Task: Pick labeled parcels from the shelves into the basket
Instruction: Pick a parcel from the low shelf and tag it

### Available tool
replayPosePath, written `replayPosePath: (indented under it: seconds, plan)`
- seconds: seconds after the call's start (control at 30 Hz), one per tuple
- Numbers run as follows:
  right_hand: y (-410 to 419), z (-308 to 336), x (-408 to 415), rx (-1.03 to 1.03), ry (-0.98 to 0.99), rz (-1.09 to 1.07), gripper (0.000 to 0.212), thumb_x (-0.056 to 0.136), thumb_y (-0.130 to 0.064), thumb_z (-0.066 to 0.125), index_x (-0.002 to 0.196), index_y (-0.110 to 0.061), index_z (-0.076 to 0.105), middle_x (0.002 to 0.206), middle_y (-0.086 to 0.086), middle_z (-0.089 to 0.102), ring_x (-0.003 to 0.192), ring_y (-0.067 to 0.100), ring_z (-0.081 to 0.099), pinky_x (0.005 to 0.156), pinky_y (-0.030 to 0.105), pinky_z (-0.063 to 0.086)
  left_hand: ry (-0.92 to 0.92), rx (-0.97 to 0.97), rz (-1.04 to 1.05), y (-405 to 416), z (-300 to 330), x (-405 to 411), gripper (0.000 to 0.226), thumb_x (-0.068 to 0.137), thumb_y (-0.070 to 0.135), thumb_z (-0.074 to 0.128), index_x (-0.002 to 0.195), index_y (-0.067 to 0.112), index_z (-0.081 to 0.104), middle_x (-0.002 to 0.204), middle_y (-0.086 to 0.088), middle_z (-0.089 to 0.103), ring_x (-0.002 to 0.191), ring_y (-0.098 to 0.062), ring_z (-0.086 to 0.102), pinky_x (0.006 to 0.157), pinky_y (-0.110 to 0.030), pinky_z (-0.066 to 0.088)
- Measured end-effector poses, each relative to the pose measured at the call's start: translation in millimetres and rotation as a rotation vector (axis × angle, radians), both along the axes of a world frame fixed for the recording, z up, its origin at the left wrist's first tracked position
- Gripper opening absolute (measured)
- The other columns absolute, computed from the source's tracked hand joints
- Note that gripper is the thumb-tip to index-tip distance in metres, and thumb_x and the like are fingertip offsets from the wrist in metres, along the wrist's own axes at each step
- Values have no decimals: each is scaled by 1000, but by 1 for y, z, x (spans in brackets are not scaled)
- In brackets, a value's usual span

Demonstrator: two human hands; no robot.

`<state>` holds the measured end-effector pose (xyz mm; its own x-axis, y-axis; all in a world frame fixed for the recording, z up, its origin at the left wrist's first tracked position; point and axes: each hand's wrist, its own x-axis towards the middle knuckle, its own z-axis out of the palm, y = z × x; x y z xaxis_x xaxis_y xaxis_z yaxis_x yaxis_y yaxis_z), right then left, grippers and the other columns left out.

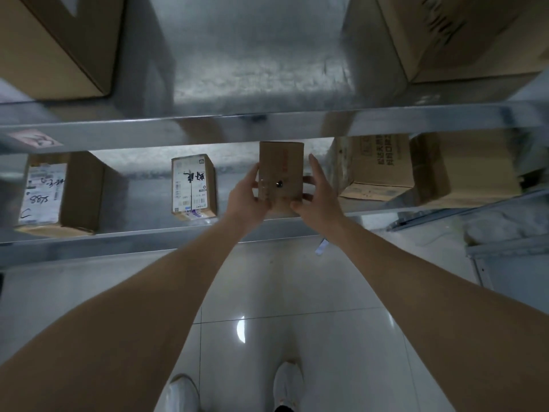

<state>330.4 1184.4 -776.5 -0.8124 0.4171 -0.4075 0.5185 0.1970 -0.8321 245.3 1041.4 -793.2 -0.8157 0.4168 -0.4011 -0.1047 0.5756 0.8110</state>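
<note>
On the far left of the lower shelf [148, 236] I see a cardboard parcel with a white label [43, 193] bearing handwriting, standing near the shelf's front edge. Further right sits a smaller labeled parcel [193, 187], upright, its printed label facing me with dark brush-like marks across it; it stands apart from its neighbours.

Next comes my left hand [248, 194], its fingers curled round the left edge of a plain brown box [280, 171] and its thumb on the face turned toward me. The box is held upright above the front part of the lower shelf; I can't tell whether its base touches the metal. A strip of red print runs down its right side, and I see no white label on the face toward me. My right hand [318, 194] grips the box's right edge, the thumb low at the bottom corner and one finger stretched up along the side.

To the right, a larger carton with printed characters [377, 168] lies tilted, touching another blurred brown carton [463, 171] beside it. Below, glossy floor tiles [297, 292] and white shoes [286, 382].
</note>
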Motion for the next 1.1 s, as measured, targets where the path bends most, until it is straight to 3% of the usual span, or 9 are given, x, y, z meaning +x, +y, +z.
replayPosePath:
  seconds: [0.1, 0.27, 0.43, 0.53, 0.63, 0.73, 0.83, 0.97, 1.1]
  plan:
    - [-15, 20, 14, 5, -21, 4, 102, 81, 5, 76, 161, -29, 21, 132, 6, 54, 107, 19, 64, 86, 38, 62, -44, 44, 58, -14, 18, 19, 76, 71, 5, 77, 136, 35, 53, 109, -5, 61, 96, -28, 67, 74, -41, 61]
    - [-39, 51, 46, -52, -29, -34, 69, 80, -9, 82, 140, -24, 50, 123, 2, 63, 107, 15, 64, 76, 23, 56, -187, 125, 134, -44, 62, 53, 52, 85, 7, 73, 133, 19, 56, 108, -8, 68, 84, -10, 65, 52, -11, 50]
    - [-81, 111, 81, -163, 69, -203, 6, 89, -22, 77, 91, -20, 72, 88, -2, 76, 82, 10, 73, 77, 29, 56, -221, 198, 160, -80, 119, 84, 43, 83, 47, 72, 114, 19, 60, 116, -1, 66, 99, -16, 65, 88, -39, 55]
    - [-109, 150, 97, -187, 76, -265, 39, 88, -50, 72, 102, -13, 70, 95, 8, 76, 89, 24, 74, 80, 44, 60, -192, 205, 185, -105, 162, 106, 56, 76, 70, 67, 103, 22, 57, 106, -2, 66, 96, -18, 65, 87, -40, 54]
    - [-133, 197, 120, -123, 21, -310, 60, 79, -66, 73, 111, -18, 56, 104, 1, 69, 94, 20, 69, 83, 44, 59, -132, 249, 192, -129, 210, 126, 42, 87, 51, 67, 108, 17, 57, 108, -6, 66, 95, -20, 64, 84, -38, 56]
    - [-151, 254, 144, -162, 35, -274, 59, 85, -53, 76, 127, -20, 50, 111, -6, 64, 97, 11, 63, 74, 34, 54, -143, 277, 156, -153, 262, 148, 43, 94, 28, 65, 134, 18, 51, 116, -3, 66, 94, -10, 64, 63, -16, 49]
    - [-170, 309, 173, -192, 51, -154, 87, 82, -38, 85, 152, -32, 34, 123, -3, 66, 110, 15, 65, 85, 34, 54, -133, 310, 93, -182, 320, 172, 50, 92, 8, 65, 136, 27, 51, 105, 4, 66, 92, -7, 63, 66, -15, 49]
    - [-193, 374, 211, -200, 155, 30, 100, 77, 1, 84, 149, -41, 29, 137, 2, 53, 118, 20, 61, 74, 23, 58, -117, 335, 34, -217, 385, 202, 73, 84, -7, 69, 139, 33, 45, 116, -3, 63, 105, -18, 62, 60, -12, 52]
    - [-214, 430, 241, -157, 203, 75, 108, 75, 8, 83, 153, -40, 25, 138, -1, 49, 120, 21, 60, 84, 35, 61, -74, 372, -25, -244, 440, 233, 72, 83, -7, 70, 143, 25, 45, 123, -2, 61, 107, -13, 61, 64, -14, 54]
